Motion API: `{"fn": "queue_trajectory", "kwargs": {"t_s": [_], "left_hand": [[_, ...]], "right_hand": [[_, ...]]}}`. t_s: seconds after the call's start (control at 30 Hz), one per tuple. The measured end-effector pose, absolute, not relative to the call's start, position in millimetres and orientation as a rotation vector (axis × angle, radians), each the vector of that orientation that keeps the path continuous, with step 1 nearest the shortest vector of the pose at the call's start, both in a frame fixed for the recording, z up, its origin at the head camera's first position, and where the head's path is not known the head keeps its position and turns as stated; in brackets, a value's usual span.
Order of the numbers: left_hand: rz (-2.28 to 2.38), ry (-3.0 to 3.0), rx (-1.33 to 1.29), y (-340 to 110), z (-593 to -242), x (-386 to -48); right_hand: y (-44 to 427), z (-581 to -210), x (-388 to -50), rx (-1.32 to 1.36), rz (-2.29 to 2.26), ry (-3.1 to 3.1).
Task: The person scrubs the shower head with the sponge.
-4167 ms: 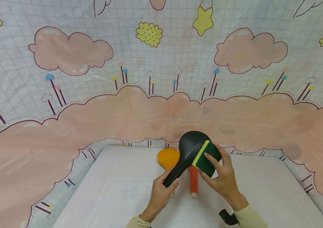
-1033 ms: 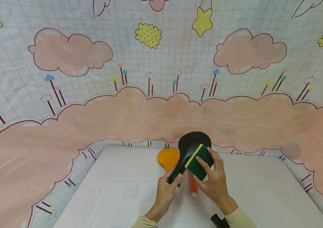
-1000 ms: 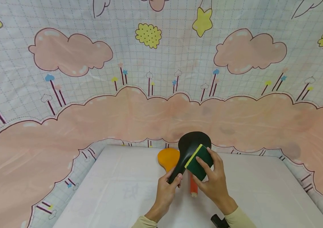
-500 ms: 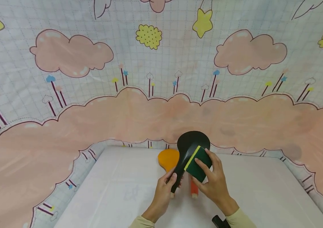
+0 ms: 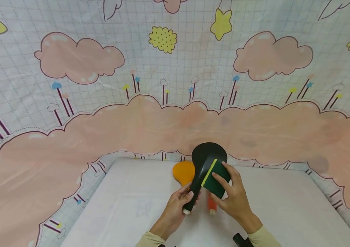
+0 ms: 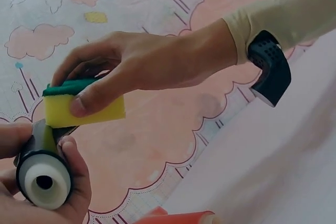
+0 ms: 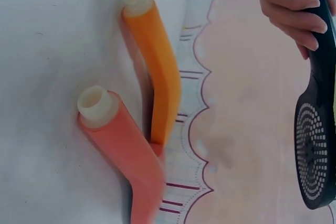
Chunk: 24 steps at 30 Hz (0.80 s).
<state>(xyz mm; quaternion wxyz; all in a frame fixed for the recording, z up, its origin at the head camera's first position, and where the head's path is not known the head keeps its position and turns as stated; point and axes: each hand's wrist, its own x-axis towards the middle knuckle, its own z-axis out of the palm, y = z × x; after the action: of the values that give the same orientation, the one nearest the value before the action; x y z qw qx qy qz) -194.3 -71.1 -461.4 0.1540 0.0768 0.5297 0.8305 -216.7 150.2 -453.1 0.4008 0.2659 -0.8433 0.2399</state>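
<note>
The black shower head [image 5: 205, 159] is held in the air over the table, its rounded back toward the person, its white end [image 5: 186, 211] pointing down at them and its dotted spray face [image 7: 313, 156] turned away. Against its back, near the neck, the yellow side of the sponge [image 5: 217, 179] appears to rest, green side outward. The left hand [image 5: 173, 209] grips the handle, thumb on top and fingers wrapped beneath; a firm hold close to the end should leave most of the handle free for rubbing. The right hand [image 5: 235, 202] pinches the sponge between thumb and fingers by its edges; flat, even pressure across the yellow face would likely wipe better than a corner, and following the curve from neck to rim should miss less. Turning the handle in the left fingers would bring the spray face round for its share. Beyond and below, an orange shower head [image 5: 183, 173] and a red handle [image 7: 126, 150] lie near each other on the white table [image 5: 125, 206], so strokes best stay above them, before the patterned cloth [image 5: 162, 130].
</note>
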Motion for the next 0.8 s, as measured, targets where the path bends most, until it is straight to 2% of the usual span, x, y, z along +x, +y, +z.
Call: {"fn": "queue_trajectory", "kwargs": {"t_s": [0.8], "left_hand": [[2.387,1.430,0.162,-61.3,-461.1,-197.4]], "right_hand": [[156.8,-450.6,-217.8,0.841,0.648,-2.110]]}}
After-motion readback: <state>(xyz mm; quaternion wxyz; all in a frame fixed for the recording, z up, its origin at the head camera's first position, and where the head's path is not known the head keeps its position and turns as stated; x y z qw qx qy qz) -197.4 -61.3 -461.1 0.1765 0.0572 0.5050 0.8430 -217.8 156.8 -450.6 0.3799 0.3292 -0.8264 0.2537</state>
